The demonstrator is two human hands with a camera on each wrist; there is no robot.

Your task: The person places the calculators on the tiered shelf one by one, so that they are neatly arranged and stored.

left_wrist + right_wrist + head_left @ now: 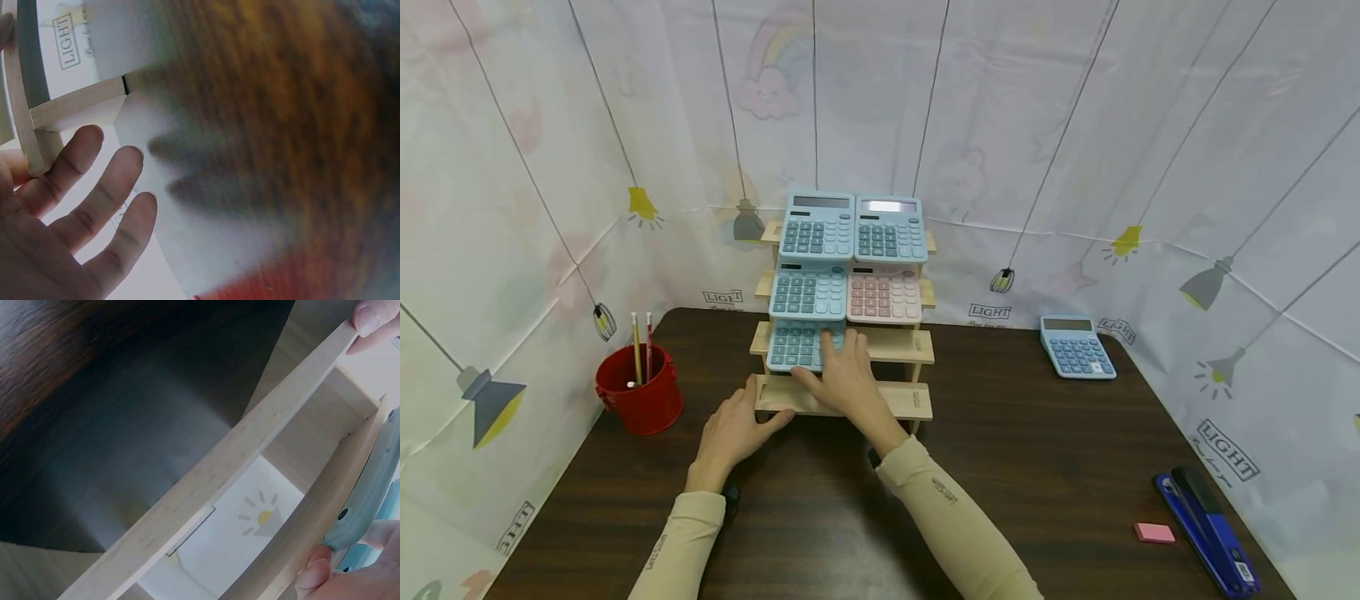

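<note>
Person, two arms seen from the head view. Both forearms are covered by close-fitting, cream-beige sleeves reaching to the wrists. Left sleeve (pixel 681 546): a small dark printed marking is carried lengthwise near the lower forearm; the lettering is too small to be read. Right sleeve (pixel 958 525): a similar small dark printed marking is shown on the upper side, also unreadable. A dark object, partly hidden, is seen at the underside of each wrist, beside the cuff. Left hand (pixel 733 429) and right hand (pixel 846 375) are bare; no gloves, rings or watch are seen. Short, unpainted fingernails are shown in the wrist views.
</note>
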